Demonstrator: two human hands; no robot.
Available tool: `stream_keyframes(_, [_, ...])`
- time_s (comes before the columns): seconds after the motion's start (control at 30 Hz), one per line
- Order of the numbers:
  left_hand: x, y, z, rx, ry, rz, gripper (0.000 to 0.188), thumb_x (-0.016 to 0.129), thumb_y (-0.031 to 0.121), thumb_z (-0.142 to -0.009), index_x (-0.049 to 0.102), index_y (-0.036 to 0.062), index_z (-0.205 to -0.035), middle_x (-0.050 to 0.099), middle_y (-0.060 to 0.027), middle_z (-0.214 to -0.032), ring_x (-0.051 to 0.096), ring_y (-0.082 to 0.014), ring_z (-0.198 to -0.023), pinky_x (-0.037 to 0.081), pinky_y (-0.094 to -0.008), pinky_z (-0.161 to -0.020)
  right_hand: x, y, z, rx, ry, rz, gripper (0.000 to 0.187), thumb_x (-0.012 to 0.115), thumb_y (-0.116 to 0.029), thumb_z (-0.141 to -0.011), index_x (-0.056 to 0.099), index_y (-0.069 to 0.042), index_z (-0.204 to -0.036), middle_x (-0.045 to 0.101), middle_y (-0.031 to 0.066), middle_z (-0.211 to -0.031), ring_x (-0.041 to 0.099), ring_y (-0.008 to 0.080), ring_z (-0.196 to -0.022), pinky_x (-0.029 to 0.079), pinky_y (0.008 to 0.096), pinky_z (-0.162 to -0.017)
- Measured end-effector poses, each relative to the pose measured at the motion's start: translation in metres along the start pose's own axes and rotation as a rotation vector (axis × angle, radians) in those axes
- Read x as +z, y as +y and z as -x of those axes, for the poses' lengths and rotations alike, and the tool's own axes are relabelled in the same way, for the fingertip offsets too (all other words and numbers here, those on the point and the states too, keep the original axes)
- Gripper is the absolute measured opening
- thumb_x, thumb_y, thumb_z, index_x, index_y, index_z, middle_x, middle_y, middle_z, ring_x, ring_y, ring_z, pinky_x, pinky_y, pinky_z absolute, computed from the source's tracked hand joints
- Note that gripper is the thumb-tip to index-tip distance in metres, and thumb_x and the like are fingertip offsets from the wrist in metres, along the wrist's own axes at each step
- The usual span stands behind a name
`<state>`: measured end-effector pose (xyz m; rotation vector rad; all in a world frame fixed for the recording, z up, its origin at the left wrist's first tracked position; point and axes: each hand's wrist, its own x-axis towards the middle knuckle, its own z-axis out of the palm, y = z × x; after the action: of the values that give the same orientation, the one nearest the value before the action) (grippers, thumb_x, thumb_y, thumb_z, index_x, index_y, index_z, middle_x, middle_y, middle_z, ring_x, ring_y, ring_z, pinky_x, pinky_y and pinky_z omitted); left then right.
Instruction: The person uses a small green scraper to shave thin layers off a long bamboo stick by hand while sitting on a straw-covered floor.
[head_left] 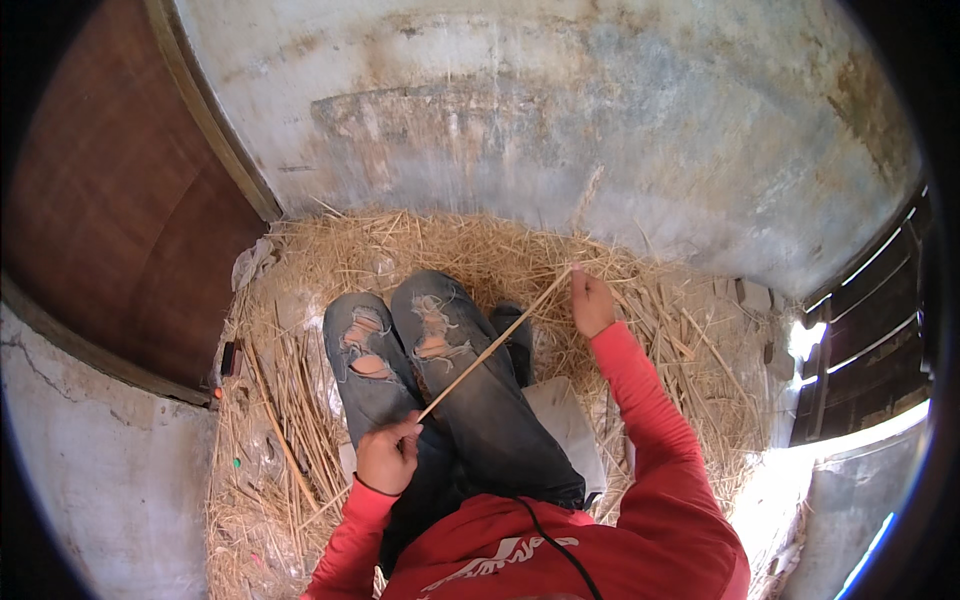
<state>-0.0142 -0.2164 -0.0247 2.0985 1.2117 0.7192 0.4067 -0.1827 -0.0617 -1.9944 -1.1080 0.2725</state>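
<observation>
A thin, straw-coloured stalk [490,349] stretches slantwise across my jeans, from lower left to upper right. Its lower end is pinched between the thumb and fingers of my left hand [388,456], above my left thigh. At the upper end my right hand [592,303] is closed on the stalk, out over the straw [450,238] past my knees. The stalk looks straight and pulled out between both hands. Ripped jeans [480,420] cover my bent legs beneath it.
Long loose stalks [300,405] lie on the left, and more stalks [680,340] on the right. A stained wall [560,130] rises ahead, with a brown door panel [130,200] at left. Bricks [752,295] and dark slats [865,345] stand at right. A pale block-like seat [570,425] shows beside my thigh.
</observation>
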Motion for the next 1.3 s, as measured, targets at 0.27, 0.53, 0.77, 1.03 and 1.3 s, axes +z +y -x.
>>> stream_keyframes(0.27, [0.008, -0.005, 0.011, 0.008, 0.010, -0.129, 0.025, 0.069, 0.007, -0.089, 0.079, 0.0122, -0.112, 0.071, -0.0147, -0.080, 0.069, -0.0372, -0.068, 0.054, -0.0458, -0.064, 0.000, -0.045, 0.077, -0.036, -0.056, 0.009, 0.060, 0.045, -0.053, -0.106, 0.071, 0.000, -0.101, 0.069, 0.0302, -0.086, 0.068, 0.0491, -0.088, 0.052, 0.0540, -0.080])
stream_keyframes(0.53, [0.010, 0.023, 0.012, 0.090, 0.052, -0.411, 0.042, 0.067, 0.005, -0.084, 0.076, 0.0206, -0.123, 0.068, -0.0117, -0.083, 0.068, -0.0365, -0.065, 0.055, -0.0481, -0.061, 0.014, -0.039, 0.055, -0.018, -0.216, 0.170, 0.062, 0.047, -0.056, -0.104, 0.071, -0.001, -0.094, 0.068, 0.0280, -0.078, 0.069, 0.0474, -0.081, 0.054, 0.0553, -0.077])
stream_keyframes(0.77, [0.011, 0.022, 0.011, 0.143, 0.114, -0.427, 0.041, 0.066, 0.002, -0.084, 0.078, 0.0162, -0.121, 0.062, -0.0141, -0.073, 0.063, -0.0365, -0.060, 0.051, -0.0479, -0.058, 0.034, -0.067, 0.102, -0.194, -0.331, 0.124, 0.062, 0.048, -0.054, -0.105, 0.073, 0.001, -0.091, 0.069, 0.0275, -0.081, 0.068, 0.0475, -0.083, 0.053, 0.0547, -0.078])
stream_keyframes(1.03, [0.013, 0.018, 0.008, 0.170, 0.126, -0.407, 0.042, 0.068, 0.003, -0.084, 0.077, 0.0168, -0.122, 0.062, -0.0135, -0.072, 0.063, -0.0364, -0.059, 0.051, -0.0477, -0.057, 0.019, -0.079, 0.105, -0.244, -0.344, 0.197, 0.062, 0.049, -0.055, -0.104, 0.071, 0.000, -0.089, 0.070, 0.0266, -0.082, 0.068, 0.0469, -0.083, 0.054, 0.0541, -0.077])
stream_keyframes(1.3, [0.011, 0.028, 0.005, 0.127, 0.141, -0.398, 0.025, 0.074, 0.018, -0.092, 0.079, 0.0160, -0.116, 0.060, -0.0123, -0.069, 0.063, -0.0345, -0.057, 0.048, -0.0453, -0.052, 0.010, -0.073, 0.074, -0.074, -0.306, 0.211, 0.060, 0.050, -0.057, -0.103, 0.072, -0.003, -0.089, 0.070, 0.0250, -0.082, 0.068, 0.0481, -0.082, 0.054, 0.0533, -0.078])
